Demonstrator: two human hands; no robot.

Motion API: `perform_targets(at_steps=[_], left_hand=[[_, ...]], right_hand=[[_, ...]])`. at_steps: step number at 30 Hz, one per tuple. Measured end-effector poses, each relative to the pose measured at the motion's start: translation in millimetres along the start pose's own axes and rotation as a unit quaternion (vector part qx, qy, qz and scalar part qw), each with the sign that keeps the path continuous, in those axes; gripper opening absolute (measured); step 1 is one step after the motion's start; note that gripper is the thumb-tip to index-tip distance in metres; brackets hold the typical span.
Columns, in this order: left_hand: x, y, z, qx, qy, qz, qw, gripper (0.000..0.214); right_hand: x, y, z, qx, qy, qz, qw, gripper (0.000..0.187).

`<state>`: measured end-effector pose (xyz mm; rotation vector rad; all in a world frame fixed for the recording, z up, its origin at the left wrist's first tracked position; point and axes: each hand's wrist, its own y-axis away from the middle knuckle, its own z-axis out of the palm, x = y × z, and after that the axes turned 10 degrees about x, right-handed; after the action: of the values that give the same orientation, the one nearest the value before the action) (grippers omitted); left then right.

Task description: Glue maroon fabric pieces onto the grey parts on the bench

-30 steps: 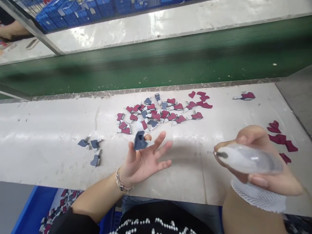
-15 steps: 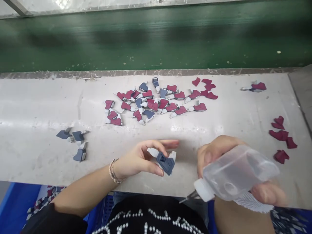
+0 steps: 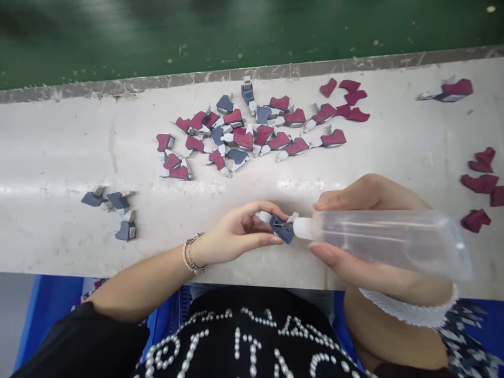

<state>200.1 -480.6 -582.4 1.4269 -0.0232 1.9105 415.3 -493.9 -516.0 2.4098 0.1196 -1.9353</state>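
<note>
Between the thumb and fingers of my left hand (image 3: 240, 231) is a small blue-grey plastic part (image 3: 282, 230) with pale tabs, its recessed face turned up. My right hand (image 3: 366, 236) is wrapped round a translucent squeeze bottle (image 3: 394, 241), which lies nearly level. The bottle's white cap (image 3: 303, 229) points left, and its thin nozzle tip meets the recessed face of the part. Whether any liquid comes out is too small to tell. Farther back on the white table (image 3: 220, 202) lies a cluster of similar parts, many with a maroon piece (image 3: 244, 139) on top.
Loose maroon pieces (image 3: 356, 97) lie at the back right, and more maroon pieces (image 3: 478, 184) at the right edge. Several blue-grey parts (image 3: 126, 230) sit at the left. Blue bins (image 3: 43, 315) with parts stand below the table's front edge. A green surface (image 3: 197, 37) runs behind.
My right hand has turned the bottle from a downward tilt to nearly level and brought its nozzle to the blue-grey part. My left hand still holds that part. The head view has shifted.
</note>
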Motion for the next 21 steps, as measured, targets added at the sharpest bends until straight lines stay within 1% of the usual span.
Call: perform_targets(at_steps=[3, 6, 11, 16, 21], left_hand=[[0, 0, -0.2, -0.003, -0.013, 0.008, 1.000, 0.028], [-1, 0, -0.8, -0.005, -0.007, 0.011, 1.000, 0.027], [-3, 0, -0.3, -0.006, -0.003, 0.021, 1.000, 0.027], [-3, 0, -0.2, -0.001, -0.005, 0.033, 0.999, 0.026], [-4, -1, -1.6, -0.014, 0.004, 0.039, 0.999, 0.028]], right_hand=[[1, -1, 2, -0.005, 0.079, -0.012, 0.997, 0.029], [3, -2, 2, -0.015, 0.102, -0.014, 0.995, 0.030], [8, 1, 2, 0.007, 0.105, -0.022, 0.994, 0.029], [11, 2, 2, -0.003, 0.076, -0.009, 0.997, 0.027], [13, -2, 3, 0.007, 0.038, -0.040, 0.998, 0.032]])
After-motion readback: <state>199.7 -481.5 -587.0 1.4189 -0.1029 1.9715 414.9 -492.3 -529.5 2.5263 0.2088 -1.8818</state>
